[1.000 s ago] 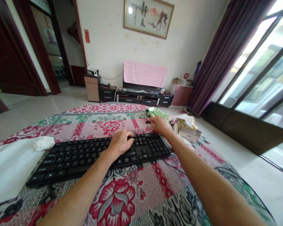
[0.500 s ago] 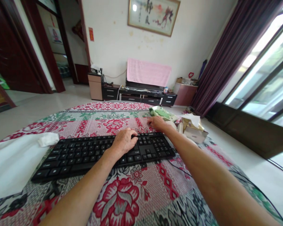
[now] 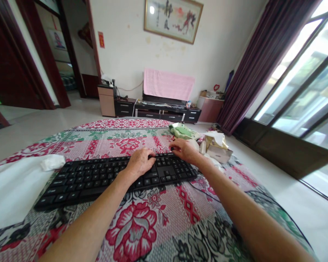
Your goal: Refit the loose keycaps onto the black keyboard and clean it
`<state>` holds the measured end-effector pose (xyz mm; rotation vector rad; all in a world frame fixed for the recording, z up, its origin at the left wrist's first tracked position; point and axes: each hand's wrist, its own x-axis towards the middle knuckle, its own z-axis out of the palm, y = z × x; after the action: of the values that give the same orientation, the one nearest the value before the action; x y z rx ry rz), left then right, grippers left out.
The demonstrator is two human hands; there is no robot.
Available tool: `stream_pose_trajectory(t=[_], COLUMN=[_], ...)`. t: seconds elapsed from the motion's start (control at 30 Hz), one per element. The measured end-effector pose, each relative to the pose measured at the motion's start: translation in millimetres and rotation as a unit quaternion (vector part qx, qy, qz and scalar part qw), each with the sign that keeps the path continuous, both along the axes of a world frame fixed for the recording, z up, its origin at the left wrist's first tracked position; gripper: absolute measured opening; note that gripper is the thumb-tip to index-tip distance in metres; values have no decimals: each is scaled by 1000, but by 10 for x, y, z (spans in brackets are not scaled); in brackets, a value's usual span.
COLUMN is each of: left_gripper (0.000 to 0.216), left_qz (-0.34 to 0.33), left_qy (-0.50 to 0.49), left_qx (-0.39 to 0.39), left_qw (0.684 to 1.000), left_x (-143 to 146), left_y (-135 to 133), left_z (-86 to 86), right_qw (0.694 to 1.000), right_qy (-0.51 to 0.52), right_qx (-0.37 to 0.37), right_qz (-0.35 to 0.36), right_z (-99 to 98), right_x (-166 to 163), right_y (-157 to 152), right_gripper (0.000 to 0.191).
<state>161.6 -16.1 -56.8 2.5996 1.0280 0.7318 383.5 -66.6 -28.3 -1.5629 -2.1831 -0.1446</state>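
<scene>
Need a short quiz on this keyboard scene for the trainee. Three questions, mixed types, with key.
1. Multiple choice: in the view, which end of the keyboard does the white cloth lie by?
A) left end
B) right end
2. True or false: the left hand rests on the white cloth.
3. Fill in: the packet just beyond the right hand is mostly ____ in colour.

Key:
1. A
2. False; it rests on the keyboard.
3. green
</scene>
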Motion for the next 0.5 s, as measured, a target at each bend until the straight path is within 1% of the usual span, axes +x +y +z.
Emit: stream_pose_trajectory(t=[0.13, 0.3, 0.5], left_gripper=[20, 19, 18], left_qz=[3, 6, 13], left_qy=[3, 2, 3], left_qx=[4, 13, 2], left_qw=[1000, 1000, 1000], left_x=[-1, -5, -5], left_y=[-6, -24, -44], left_z=[5, 27, 56], right_qw=[1000, 998, 998], right_qy=[13, 15, -4], right_qx=[-29, -65, -64], right_qz=[3, -1, 21], right_z=[38, 58, 64], right_x=[-55, -89, -109], right_y=[-129, -192, -211], right_gripper=[27, 31, 28])
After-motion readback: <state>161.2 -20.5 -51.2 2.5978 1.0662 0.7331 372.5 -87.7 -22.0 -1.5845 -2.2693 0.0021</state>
